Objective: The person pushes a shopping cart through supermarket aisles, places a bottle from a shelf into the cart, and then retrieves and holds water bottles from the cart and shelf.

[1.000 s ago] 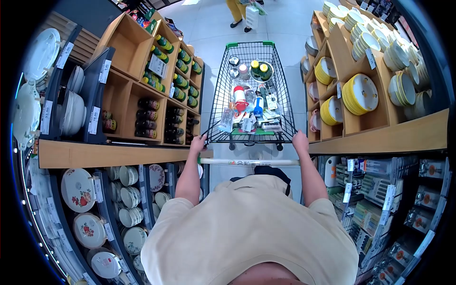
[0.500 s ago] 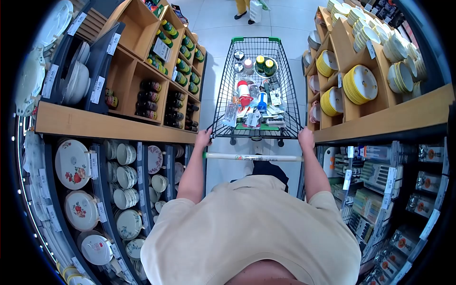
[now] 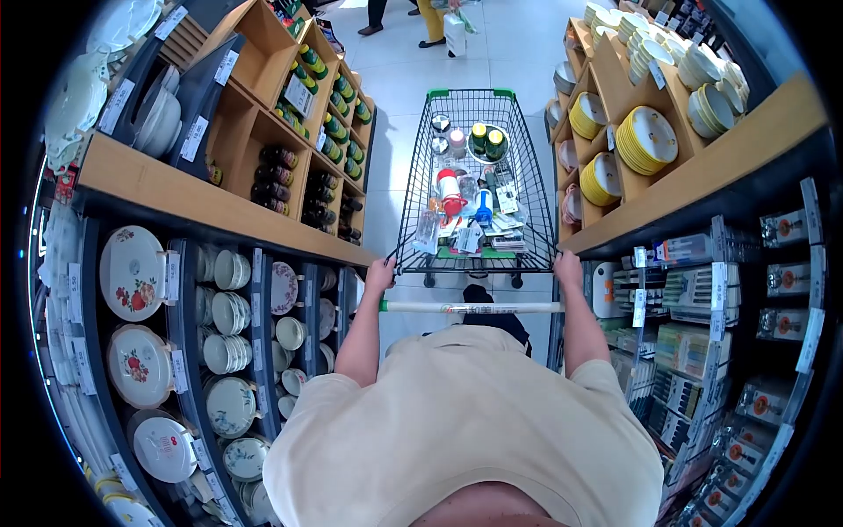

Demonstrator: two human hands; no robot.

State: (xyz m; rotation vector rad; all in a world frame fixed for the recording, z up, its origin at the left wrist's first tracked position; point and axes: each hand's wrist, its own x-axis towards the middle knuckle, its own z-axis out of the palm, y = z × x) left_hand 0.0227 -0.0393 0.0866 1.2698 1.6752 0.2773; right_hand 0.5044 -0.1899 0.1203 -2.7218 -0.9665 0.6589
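Note:
A wire shopping cart with green corners is in front of me. My left hand is closed around the left side bar by its near corner, and my right hand grips the right side bar the same way. The pale handle bar crosses behind both hands, nearer my body. Inside the basket lie two dark jars with yellow lids, a pink-lidded jar, a red-and-white container, a blue item and several small packets.
Shelving flanks the narrow aisle. Bottles and floral plates fill the left side. Stacked yellow-rimmed plates and hanging packaged utensils line the right. Ahead, a person in yellow trousers and another person's dark-clad leg cross the floor.
The cart and my hands sit slightly lower in view. At the top, the person in yellow trousers has shifted left, and a second person's legs have appeared. Both hands keep their hold.

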